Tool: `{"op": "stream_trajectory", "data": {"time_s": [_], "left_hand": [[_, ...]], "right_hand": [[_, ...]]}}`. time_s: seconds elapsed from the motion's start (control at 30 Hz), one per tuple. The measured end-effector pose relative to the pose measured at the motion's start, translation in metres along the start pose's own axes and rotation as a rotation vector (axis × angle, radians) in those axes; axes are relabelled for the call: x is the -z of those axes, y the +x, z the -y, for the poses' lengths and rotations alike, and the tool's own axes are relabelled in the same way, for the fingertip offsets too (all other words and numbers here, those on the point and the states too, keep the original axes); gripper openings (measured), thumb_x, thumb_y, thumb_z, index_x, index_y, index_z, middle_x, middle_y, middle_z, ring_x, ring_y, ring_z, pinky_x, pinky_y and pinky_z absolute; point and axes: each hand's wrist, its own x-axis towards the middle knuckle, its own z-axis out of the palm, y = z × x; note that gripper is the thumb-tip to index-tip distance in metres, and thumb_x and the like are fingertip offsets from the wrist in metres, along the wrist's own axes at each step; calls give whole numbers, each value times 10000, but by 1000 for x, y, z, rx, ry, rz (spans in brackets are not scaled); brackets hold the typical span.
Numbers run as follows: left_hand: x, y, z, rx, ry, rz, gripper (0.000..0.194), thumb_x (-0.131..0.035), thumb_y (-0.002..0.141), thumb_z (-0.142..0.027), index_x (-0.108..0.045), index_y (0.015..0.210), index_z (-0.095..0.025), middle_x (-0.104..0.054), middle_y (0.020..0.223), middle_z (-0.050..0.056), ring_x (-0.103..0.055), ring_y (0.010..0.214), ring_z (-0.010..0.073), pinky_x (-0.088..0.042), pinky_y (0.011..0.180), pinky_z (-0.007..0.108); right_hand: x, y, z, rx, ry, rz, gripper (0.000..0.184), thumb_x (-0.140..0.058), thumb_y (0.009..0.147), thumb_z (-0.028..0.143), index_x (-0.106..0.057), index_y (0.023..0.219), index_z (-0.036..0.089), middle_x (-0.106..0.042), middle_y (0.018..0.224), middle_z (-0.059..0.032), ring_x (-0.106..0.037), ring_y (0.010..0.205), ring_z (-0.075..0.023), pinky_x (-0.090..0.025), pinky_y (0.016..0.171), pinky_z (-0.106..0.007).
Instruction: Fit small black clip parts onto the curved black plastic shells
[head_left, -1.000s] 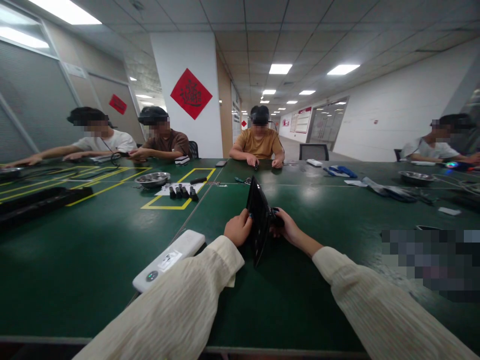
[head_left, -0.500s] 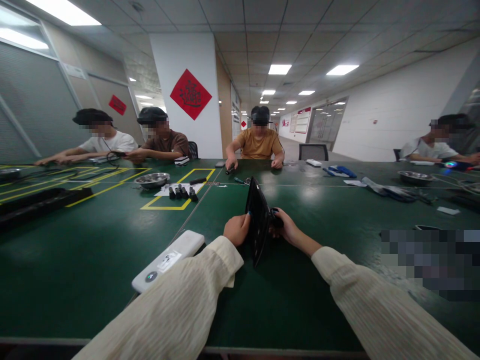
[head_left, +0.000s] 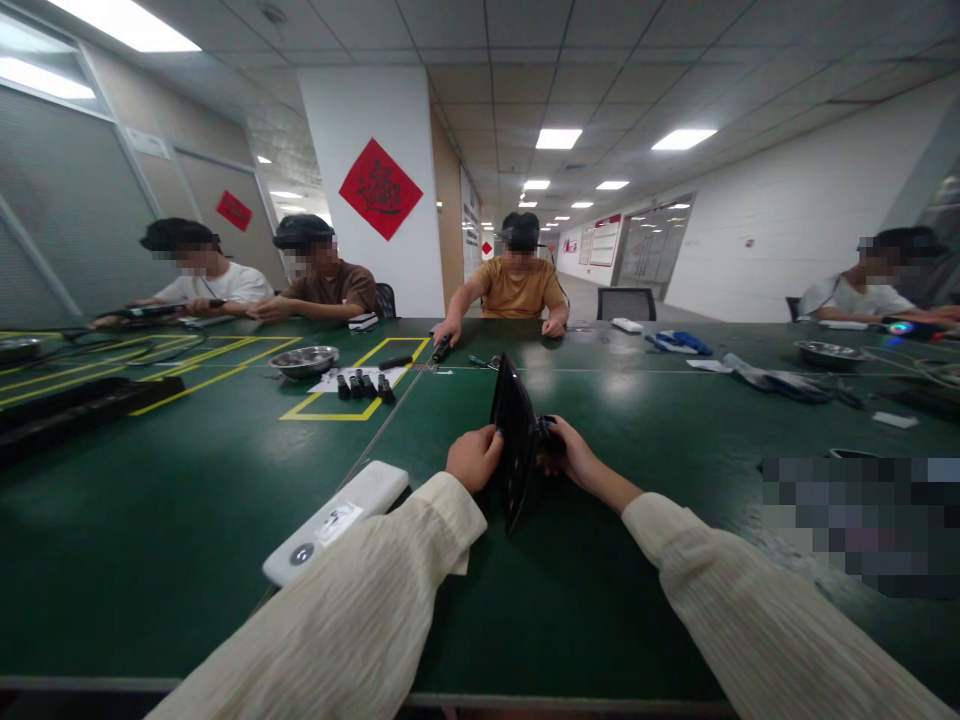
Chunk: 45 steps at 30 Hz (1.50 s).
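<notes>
A thin, glossy black panel (head_left: pixel 514 455), tablet-like in shape, stands nearly edge-on to me above the green table (head_left: pixel 570 620). My left hand (head_left: pixel 474 458) is closed at its left face, thumb and fingers pinched together, with a small blue spot by the fingertips. On the other side my right hand (head_left: pixel 570 450) wraps round a dark rounded part (head_left: pixel 552 438) at the panel's back. Whether that part is fixed to the panel I cannot tell. A white oblong device (head_left: pixel 371 490) with a round button and a label lies beside my left forearm.
Several black cylindrical pieces (head_left: pixel 365 386) stand on white paper inside a yellow taped outline, near a metal bowl (head_left: pixel 304 361). A long black tray (head_left: pixel 82 415) lies left. Gloves (head_left: pixel 772 378) and another bowl (head_left: pixel 831 354) are at right. Across the table sits a person (head_left: pixel 517 285); others sit at the sides.
My hands and the black panel have barely moved. The person opposite has shifted a dark handheld object towards the left. At far left, another person's hands now hold a long dark object.
</notes>
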Motion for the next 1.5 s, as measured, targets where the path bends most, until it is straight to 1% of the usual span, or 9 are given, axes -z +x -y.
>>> {"op": "stream_trajectory", "data": {"time_s": [0.1,0.23,0.33,0.6,0.9,1.03,1.13,1.37,1.5], "left_hand": [[0,0,0,0,-7,10,388,-279,945,-333,-636,892,-192,-705,924,88,-644,880,215,-396,700,272],[-2,1,2,7,-28,1,489,-197,973,-378,-648,921,-197,-711,948,94,-650,905,217,-400,710,273],[-4,2,4,25,2,3,524,-187,973,-421,-657,916,-195,-716,923,99,-656,887,218,-394,687,268],[-1,1,1,22,18,1,471,-220,968,-375,-642,879,-187,-710,915,95,-652,877,216,-378,663,269],[1,-1,-2,43,42,25,390,-271,954,-345,-631,927,-195,-706,977,92,-647,926,219,-400,701,268],[0,0,0,35,3,22,458,-207,971,-352,-637,990,-197,-706,1002,99,-651,942,226,-408,718,276],[-1,1,1,46,-9,21,520,-168,979,-385,-648,983,-185,-709,1001,110,-656,933,229,-410,722,277],[-2,2,3,21,-22,25,495,-197,975,-379,-651,932,-184,-712,959,99,-655,909,213,-411,708,260],[-1,1,2,14,-18,38,467,-212,965,-359,-640,920,-179,-708,941,102,-653,903,223,-410,703,271]], "right_hand": [[1,0,-1,3,-6,6,288,-453,766,448,-442,957,232,-566,533,44,-546,388,-164,-338,312,-212],[2,1,-2,-1,-3,4,284,-454,767,446,-438,958,236,-562,532,47,-547,392,-169,-337,314,-216],[1,1,-2,-2,-3,10,272,-441,779,437,-433,960,234,-557,528,44,-541,386,-171,-330,317,-214],[1,0,0,-9,-14,6,258,-426,790,423,-433,966,235,-569,535,39,-542,383,-172,-328,319,-211],[1,0,0,-5,-15,1,266,-437,783,420,-444,972,233,-562,537,33,-548,400,-177,-335,321,-214],[1,1,-1,-13,-11,-13,253,-427,783,401,-447,970,232,-568,537,26,-554,402,-182,-338,320,-213],[2,2,-3,-11,-4,-9,260,-435,783,409,-450,974,233,-576,538,27,-548,392,-180,-333,312,-213],[4,1,-4,-2,-1,12,253,-418,806,396,-450,994,231,-581,544,28,-555,397,-172,-345,317,-207],[4,2,-4,4,-11,6,252,-423,808,399,-446,992,229,-592,559,27,-555,395,-168,-340,314,-203]]}}
